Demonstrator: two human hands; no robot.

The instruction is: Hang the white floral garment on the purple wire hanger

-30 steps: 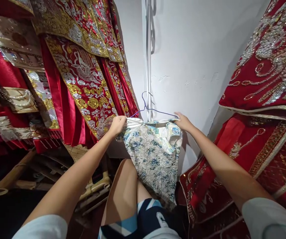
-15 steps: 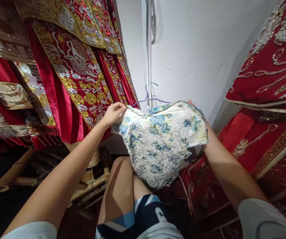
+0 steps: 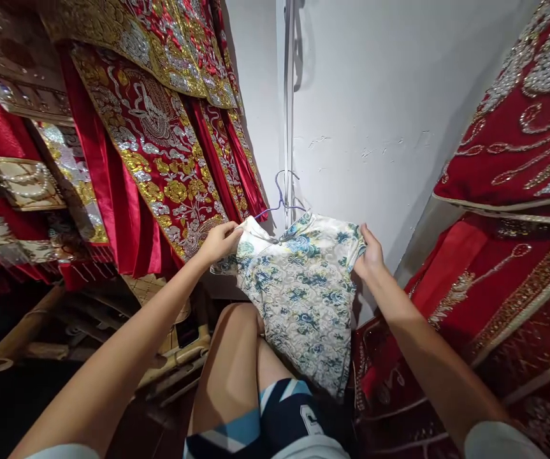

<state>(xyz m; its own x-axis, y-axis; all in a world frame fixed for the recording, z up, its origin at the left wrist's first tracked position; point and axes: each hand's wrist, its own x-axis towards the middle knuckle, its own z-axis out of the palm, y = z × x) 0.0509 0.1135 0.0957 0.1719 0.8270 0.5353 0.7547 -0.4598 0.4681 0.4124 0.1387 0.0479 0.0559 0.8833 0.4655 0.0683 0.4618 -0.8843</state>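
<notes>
A white short-sleeved blouse point(image 3: 303, 306) with blue and yellow flowers hangs spread out over my knees, its collar upward. Inside its neck is a thin purple wire hanger point(image 3: 280, 194), whose hook sticks up free of any rail. My left hand point(image 3: 222, 242) pinches the blouse at the left shoulder, thumb on top. At the other side, my right hand point(image 3: 369, 250) grips the right sleeve near its cuff, with part of the fingers hidden behind the cloth.
Red robes with gold and silver embroidery point(image 3: 160, 140) hang at the left. More red beaded garments point(image 3: 518, 146) hang close on the right. A white wall point(image 3: 361, 95) with a vertical metal strip point(image 3: 289, 95) stands ahead. Bamboo furniture point(image 3: 179, 363) is low on the left.
My right hand has come out from behind the blouse and now holds the sleeve edge. The blouse hangs lower and straighter, and more of the hanger shows above the collar.
</notes>
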